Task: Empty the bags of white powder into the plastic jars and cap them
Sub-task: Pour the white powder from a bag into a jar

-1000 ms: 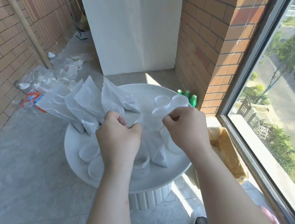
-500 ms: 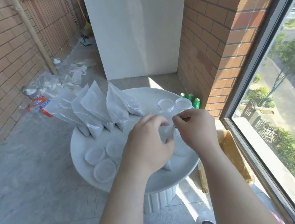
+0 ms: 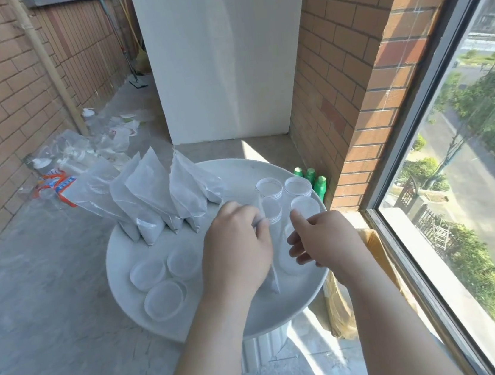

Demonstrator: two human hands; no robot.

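Overhead: we look down on a round white bench.
Left hand: we pinch the top of a thin clear bag, letting it hang edge-on over the bench front.
Right hand: fingers loosely curled just beside the bag; we cannot tell whether it holds anything.
Jars: open, standing at the far right edge, within reach for filling.
Full bags: leaning together at the back left.
Lids: three flat at the front left, likely ready for capping.
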